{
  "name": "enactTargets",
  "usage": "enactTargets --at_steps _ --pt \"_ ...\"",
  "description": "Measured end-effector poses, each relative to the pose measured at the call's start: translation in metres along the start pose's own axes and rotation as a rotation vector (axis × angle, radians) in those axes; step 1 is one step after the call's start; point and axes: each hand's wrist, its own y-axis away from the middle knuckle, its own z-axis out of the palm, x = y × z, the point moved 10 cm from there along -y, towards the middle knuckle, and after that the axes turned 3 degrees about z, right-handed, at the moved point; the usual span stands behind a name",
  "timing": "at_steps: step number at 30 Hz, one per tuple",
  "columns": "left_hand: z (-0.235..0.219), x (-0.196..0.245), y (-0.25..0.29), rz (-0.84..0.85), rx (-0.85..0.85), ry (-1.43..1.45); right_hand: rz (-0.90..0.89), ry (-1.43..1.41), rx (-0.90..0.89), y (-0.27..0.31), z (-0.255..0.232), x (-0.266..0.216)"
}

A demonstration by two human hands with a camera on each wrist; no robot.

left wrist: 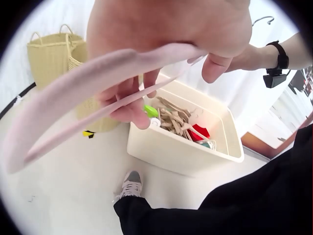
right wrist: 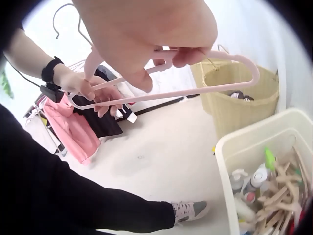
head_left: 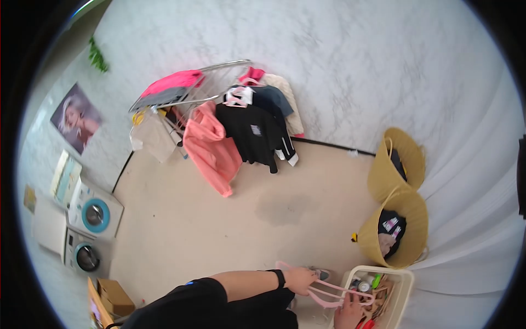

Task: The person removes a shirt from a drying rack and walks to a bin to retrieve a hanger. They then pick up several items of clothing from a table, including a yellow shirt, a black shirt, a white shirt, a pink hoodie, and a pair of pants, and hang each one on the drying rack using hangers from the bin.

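Observation:
Both hands hold a light pink clothes hanger (right wrist: 166, 94) with a metal hook, in front of the body. In the head view my left hand (head_left: 300, 281), with a black band at the wrist, grips it at one end. My right hand (head_left: 349, 311) has fingers and thumb round its other side, over the cream bin (head_left: 406, 285). The right wrist view shows the left hand (right wrist: 80, 89) with fingers about the far end of the hanger. Close up in the left wrist view, the hanger (left wrist: 88, 78) passes under the left palm (left wrist: 166, 24).
Wooden hangers (right wrist: 276, 200), bottles and a red item fill the bin. Two woven baskets (head_left: 397, 164) with dark clothes stand beyond it. Across the floor, a drying rack (head_left: 224, 64) carries a pink hoodie (head_left: 211, 145) and a black top (head_left: 249, 129). Washing machines (head_left: 96, 214) stand at left.

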Motion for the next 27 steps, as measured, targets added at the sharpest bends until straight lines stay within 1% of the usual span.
enactTargets --at_steps 1,2,3,4,5,6,7,8,10,11,12,13,14,16,17,18,19,20,21,23,25,27 --pt "-0.002 0.010 0.018 -0.002 0.042 -0.007 -0.003 0.055 -0.157 0.007 0.006 -0.014" --pt "0.004 0.017 0.042 -0.077 0.038 0.003 0.006 0.103 -0.319 0.020 0.012 -0.026" --pt "0.007 0.019 0.067 -0.153 0.033 0.005 -0.056 0.212 -0.335 0.039 0.031 -0.030" --pt "0.013 0.031 0.091 -0.116 0.105 -0.003 -0.076 0.225 -0.312 0.046 0.025 -0.042" --pt "0.015 0.044 0.115 -0.120 0.129 0.007 -0.185 0.198 -0.241 0.053 0.011 -0.066" --pt "0.008 0.055 0.139 -0.130 0.162 0.016 -0.306 0.173 -0.169 0.057 -0.006 -0.091" --pt "-0.007 0.057 0.162 -0.147 0.212 0.008 -0.329 0.203 -0.220 0.056 -0.011 -0.102" --pt "-0.019 0.058 0.186 -0.170 0.276 0.006 -0.378 0.220 -0.205 0.047 -0.017 -0.114" --pt "-0.034 0.061 0.234 -0.226 0.376 0.021 -0.308 0.104 -0.611 0.039 0.014 -0.117" --pt "-0.040 0.058 0.258 -0.257 0.394 0.017 -0.206 0.056 -0.817 0.035 0.012 -0.136" --pt "-0.046 0.055 0.282 -0.284 0.414 0.015 -0.241 0.087 -0.826 0.032 0.010 -0.156" --pt "-0.043 0.048 0.305 -0.340 0.369 0.059 -0.447 0.058 -0.661 0.020 -0.002 -0.194" --pt "-0.044 0.046 0.333 -0.365 0.412 0.067 -0.655 0.018 -0.489 0.014 -0.018 -0.235" --pt "-0.052 0.033 0.405 -0.489 0.601 0.065 -0.738 0.039 -0.486 0.013 -0.017 -0.304" --pt "-0.048 0.032 0.443 -0.582 0.609 0.053 -0.775 0.036 -0.491 0.016 -0.012 -0.342" --pt "-0.040 0.028 0.482 -0.626 0.651 0.061 -0.835 0.048 -0.497 0.019 -0.004 -0.379" --pt "-0.024 0.021 0.529 -0.766 0.676 0.024 -0.929 0.060 -0.468 0.030 0.005 -0.419" --pt "0.000 0.020 0.577 -0.912 0.691 0.002 -1.022 0.069 -0.450 0.050 0.015 -0.457" --pt "0.030 0.023 0.622 -0.972 0.725 0.039 -1.091 0.082 -0.483 0.075 0.027 -0.492" --pt "0.092 0.033 0.726 -1.195 0.827 0.115 -1.206 0.015 -0.578 0.128 0.052 -0.577" --pt "0.145 0.069 0.813 -1.367 0.917 0.182 -1.373 0.034 -0.630 0.198 0.080 -0.663" --pt "0.205 0.113 0.881 -1.521 0.965 0.263 -1.502 0.044 -0.704 0.278 0.107 -0.726"
